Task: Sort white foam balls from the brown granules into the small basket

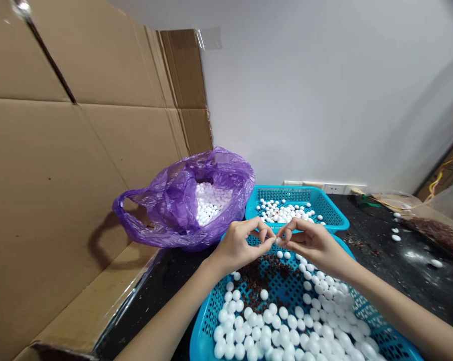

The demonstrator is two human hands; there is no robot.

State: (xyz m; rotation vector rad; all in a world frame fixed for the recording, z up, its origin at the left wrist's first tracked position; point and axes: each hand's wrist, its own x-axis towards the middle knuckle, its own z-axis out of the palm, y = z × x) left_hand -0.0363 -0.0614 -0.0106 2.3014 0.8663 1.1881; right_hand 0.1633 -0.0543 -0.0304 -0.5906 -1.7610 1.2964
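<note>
My left hand [245, 244] and my right hand [309, 241] meet fingertip to fingertip above a blue plastic basket [207, 321]. Together they pinch one small white ball [278, 241]. The basket below holds several white balls [286, 326] and a patch of dark red-brown crumbs [262, 273] at its far end. Both hands have their fingers curled in a pinch.
A second blue basket [335, 213] with several white balls stands behind the first. A purple plastic bag [173, 205] full of white balls lies at the left. Cardboard sheets [60, 175] line the left side. A clear bag [437, 225] with dark bits and loose balls [396, 237] lie on the black counter [399, 271] at right.
</note>
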